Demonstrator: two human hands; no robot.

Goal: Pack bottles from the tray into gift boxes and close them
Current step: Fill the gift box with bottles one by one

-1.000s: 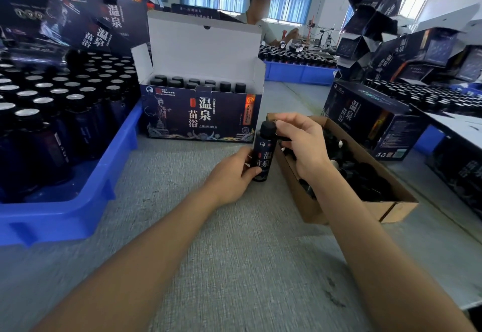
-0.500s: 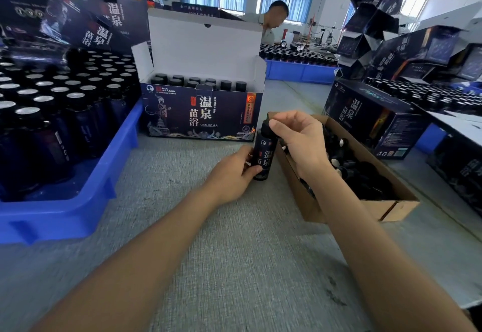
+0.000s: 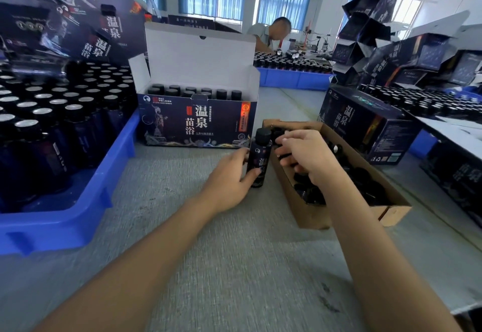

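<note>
A dark bottle (image 3: 259,161) with a black cap stands upright on the grey table, and my left hand (image 3: 229,177) grips its lower body. My right hand (image 3: 309,157) hovers just right of the bottle, off its cap, over the black caps in a brown cardboard box (image 3: 310,215); its fingers are loosely bent and I see nothing held in them. An open gift box (image 3: 198,125) stands behind the bottle with its white lid up and two rows of capped bottles inside. A blue tray (image 3: 86,214) at the left holds several uncapped bottles (image 3: 65,123).
A closed gift box (image 3: 365,123) lies behind the cardboard box at the right. Stacks of dark boxes rise at the back left and back right. More blue trays of bottles stand at the far side, where a person (image 3: 271,31) bends over the table.
My right hand has let go of the bottle's cap and moved down and right over the cardboard box. My left hand still holds the bottle in the same spot.
</note>
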